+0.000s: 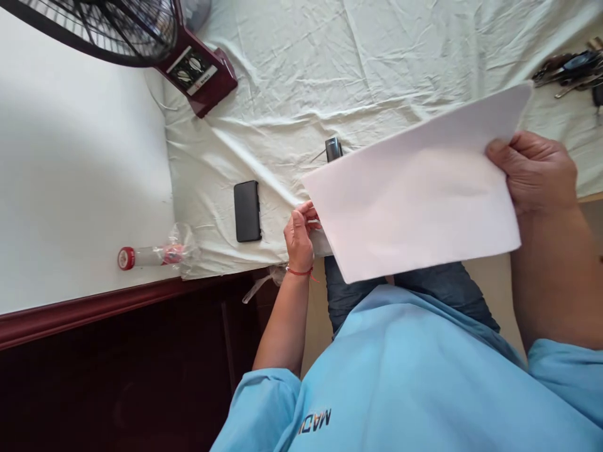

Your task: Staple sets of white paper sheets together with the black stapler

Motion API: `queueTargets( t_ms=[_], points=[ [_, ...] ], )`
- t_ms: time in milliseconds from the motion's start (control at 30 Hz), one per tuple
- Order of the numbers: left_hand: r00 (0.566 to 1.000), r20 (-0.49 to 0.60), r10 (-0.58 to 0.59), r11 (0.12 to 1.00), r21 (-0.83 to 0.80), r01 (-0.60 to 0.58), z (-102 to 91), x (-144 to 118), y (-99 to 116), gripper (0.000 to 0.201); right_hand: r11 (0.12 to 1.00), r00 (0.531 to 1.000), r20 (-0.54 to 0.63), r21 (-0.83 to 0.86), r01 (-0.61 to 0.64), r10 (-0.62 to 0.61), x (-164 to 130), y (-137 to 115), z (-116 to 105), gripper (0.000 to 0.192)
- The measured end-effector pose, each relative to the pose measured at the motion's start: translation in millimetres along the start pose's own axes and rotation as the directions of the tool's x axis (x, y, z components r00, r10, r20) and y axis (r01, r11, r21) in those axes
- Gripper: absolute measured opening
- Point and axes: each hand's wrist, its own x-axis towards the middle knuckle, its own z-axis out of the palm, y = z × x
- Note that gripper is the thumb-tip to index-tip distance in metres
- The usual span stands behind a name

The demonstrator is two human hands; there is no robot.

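My right hand (pixel 541 172) grips the right edge of a white sheet of paper (pixel 419 194), thumb on top. The sheet is blank on the side facing me and hangs tilted over the table's front edge. My left hand (pixel 299 235), with a red string at its wrist, rests by the table edge at the paper's left side. Its thumb and fingers are loosely apart; the fingertips are partly hidden behind the sheet. A small black device (pixel 333 149) peeks out behind the paper's upper edge.
A black rectangular case (pixel 247 211) lies on the pale cloth (pixel 292 81) left of my left hand. A dark red fan (pixel 207 75) stands at the back left. A clear bottle with a red cap (pixel 126 258) lies near the wall. Keys (pixel 572 72) sit at the far right.
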Motion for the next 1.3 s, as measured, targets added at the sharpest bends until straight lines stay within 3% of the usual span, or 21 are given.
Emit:
queueTargets(
  t_ms=[133, 233, 367, 600, 833, 1033, 1200, 1300],
  points=[
    [0.996, 0.083, -0.016, 1.000, -0.006, 0.016, -7.0, 6, -6, 0.069, 0.992, 0.991, 0.057, 0.026, 0.122, -0.124, 14, 12, 35, 0.063],
    [0.998, 0.057, 0.012, 0.998, 0.066, -0.016, -8.8, 11, -14, 0.064, 0.973, 0.980, 0.049, -0.115, 0.199, -0.194, 19, 24, 45, 0.062],
    [0.999, 0.022, 0.029, 0.989, 0.144, -0.031, -4.6, 9, -18, 0.059, 0.940, 0.968, 0.069, -0.232, 0.250, -0.241, 20, 33, 43, 0.066],
    [0.999, -0.009, 0.052, 0.972, 0.228, -0.048, -0.6, 4, -14, 0.055, 0.955, 0.964, 0.047, -0.136, 0.265, -0.261, 20, 31, 43, 0.067],
    [0.992, -0.062, 0.107, 0.944, 0.319, -0.082, -3.1, 5, -7, 0.068, 0.970, 0.965, 0.100, -0.001, 0.243, -0.242, 20, 36, 44, 0.060],
    [0.989, 0.148, -0.004, 0.991, 0.136, -0.016, -8.0, 5, -13, 0.052, 0.968, 0.967, 0.060, 0.055, 0.244, -0.247, 23, 36, 46, 0.052],
    [0.999, 0.046, 0.017, 0.967, 0.253, -0.028, -6.1, 5, -11, 0.059, 0.968, 0.964, 0.083, 0.048, 0.248, -0.251, 24, 36, 46, 0.057],
    [0.999, 0.010, 0.048, 0.971, 0.236, -0.049, -4.5, 5, -5, 0.067, 0.967, 0.964, 0.075, 0.038, 0.254, -0.256, 24, 35, 46, 0.058]
  ],
)
